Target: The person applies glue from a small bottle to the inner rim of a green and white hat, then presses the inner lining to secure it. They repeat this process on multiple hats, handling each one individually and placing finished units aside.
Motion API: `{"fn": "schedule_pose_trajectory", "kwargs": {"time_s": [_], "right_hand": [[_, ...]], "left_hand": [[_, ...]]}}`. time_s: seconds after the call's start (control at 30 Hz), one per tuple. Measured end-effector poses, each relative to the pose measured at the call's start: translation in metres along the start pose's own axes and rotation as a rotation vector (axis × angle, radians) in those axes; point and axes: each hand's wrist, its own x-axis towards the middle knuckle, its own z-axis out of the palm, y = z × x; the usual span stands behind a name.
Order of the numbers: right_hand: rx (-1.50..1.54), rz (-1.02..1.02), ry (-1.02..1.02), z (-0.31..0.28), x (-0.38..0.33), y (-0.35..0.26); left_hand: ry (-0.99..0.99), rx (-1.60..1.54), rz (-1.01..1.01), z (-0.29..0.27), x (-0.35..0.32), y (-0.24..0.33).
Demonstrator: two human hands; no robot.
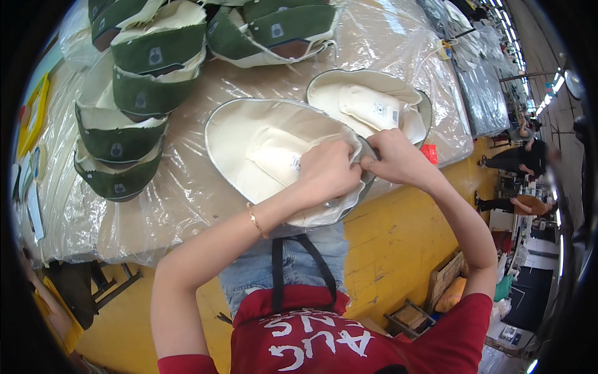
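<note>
A cream-lined fabric piece (243,137), shaped like a cap with a dark bound edge, lies tilted with its inside facing up. My left hand (330,168) reaches into its right side, fingers closed on the rim. Close beside it, my right hand (392,156) pinches the same rim from outside, near a dark green strip. Exactly what lies between the fingertips is hidden. Just beyond my right hand, a second cream-lined piece (349,96) rests open side up, a white label inside.
Nested green cap-like pieces (140,93) curve along the table's left, with more green pieces (280,34) at the back. Clear plastic (180,218) covers the table. A red tag (430,153) is near its right edge. Two people (526,156) are far right; another person's arm (56,305) is lower left.
</note>
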Motion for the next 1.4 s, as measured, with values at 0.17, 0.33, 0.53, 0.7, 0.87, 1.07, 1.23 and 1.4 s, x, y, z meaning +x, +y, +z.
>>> {"fn": "schedule_pose_trajectory", "kwargs": {"time_s": [0.17,0.33,0.53,0.7,0.87,1.07,1.23,1.4], "right_hand": [[-0.121,-0.053,0.061,0.005,0.003,0.007],[-0.107,-0.023,0.23,0.007,-0.018,-0.004],[-0.375,-0.174,0.573,0.033,-0.049,-0.03],[-0.362,0.112,0.525,0.042,-0.042,-0.029],[-0.045,0.168,0.5,0.039,-0.025,-0.019],[0.069,0.079,0.545,0.044,-0.026,-0.016],[0.088,0.076,0.569,0.045,-0.021,-0.015],[-0.039,0.051,0.583,0.048,-0.013,-0.014]], "left_hand": [[-0.072,0.019,0.02,-0.007,0.006,-0.003],[0.077,-0.036,0.152,0.0,0.0,-0.014],[0.13,-0.1,0.089,0.005,-0.001,-0.016],[0.235,-0.106,0.111,0.011,-0.002,-0.016],[0.364,-0.121,0.156,0.019,-0.001,-0.021],[0.355,-0.126,0.158,0.019,-0.003,-0.021],[0.361,-0.14,0.137,0.018,-0.001,-0.018],[0.38,-0.121,0.115,0.019,0.0,-0.016]]}}
